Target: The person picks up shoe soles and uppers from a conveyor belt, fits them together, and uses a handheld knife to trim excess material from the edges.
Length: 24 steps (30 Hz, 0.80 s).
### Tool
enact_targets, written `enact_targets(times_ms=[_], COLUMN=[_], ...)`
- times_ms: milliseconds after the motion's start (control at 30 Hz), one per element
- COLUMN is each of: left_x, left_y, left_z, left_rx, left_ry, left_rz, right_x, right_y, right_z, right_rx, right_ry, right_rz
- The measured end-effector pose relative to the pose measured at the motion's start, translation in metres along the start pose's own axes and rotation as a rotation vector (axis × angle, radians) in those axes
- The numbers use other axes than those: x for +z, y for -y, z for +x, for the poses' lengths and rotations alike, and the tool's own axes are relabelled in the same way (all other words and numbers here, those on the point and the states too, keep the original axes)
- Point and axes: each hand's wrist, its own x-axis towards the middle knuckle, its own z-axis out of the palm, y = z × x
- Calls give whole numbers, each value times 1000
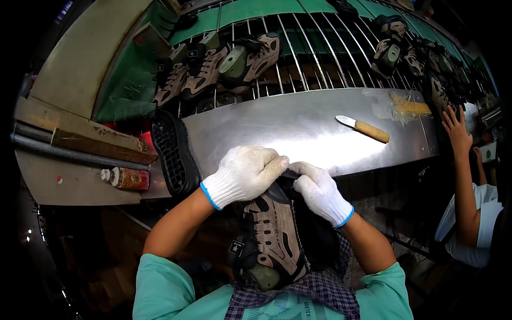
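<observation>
A brown and black shoe upper (277, 229) on a green last leans against my lap, its toe pointing away from me. My left hand (245, 172), in a white knit glove with a blue cuff, is closed at the toe end, with thumb and fingers pinched together. Facing it, my gloved right hand (322, 193) is closed on the same dark toe edge. Black material, which looks like a sole, shows along the shoe's right side; the gloves hide where it meets the toe. A second black sole (175, 154) stands at the bench's left end, its gridded inside showing.
On the metal bench (240, 122) lies a short knife (365, 129) with a wooden handle. Behind runs a rack of metal rollers (314, 48) carrying several shoes (208, 69). A red bottle (130, 178) lies at left. At right, another person's hand (457, 130) reaches toward shoes.
</observation>
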Motion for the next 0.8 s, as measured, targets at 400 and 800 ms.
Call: enact_targets(times_ms=[400,800], left_x=[7,29], left_y=[-4,6], left_z=[-8,-54], left_rx=[-211,-221], left_ry=[-96,-632], left_rz=[-138,-1118], right_x=[-12,3], right_y=[40,79], right_z=[-65,-17], right_rx=[-431,-329], right_ry=[73,160], right_rz=[-514,-447])
